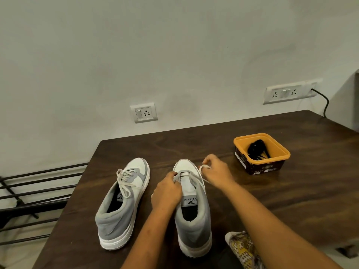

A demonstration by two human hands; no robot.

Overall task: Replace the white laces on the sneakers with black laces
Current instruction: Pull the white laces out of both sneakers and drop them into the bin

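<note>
"Velarro" tongue label (190, 201) — right sneaker (192, 208)

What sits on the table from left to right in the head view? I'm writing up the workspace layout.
Still-laced sneaker → left hand → sneaker being unlaced → right hand pinching the white lace → orange tub of black laces.
</note>
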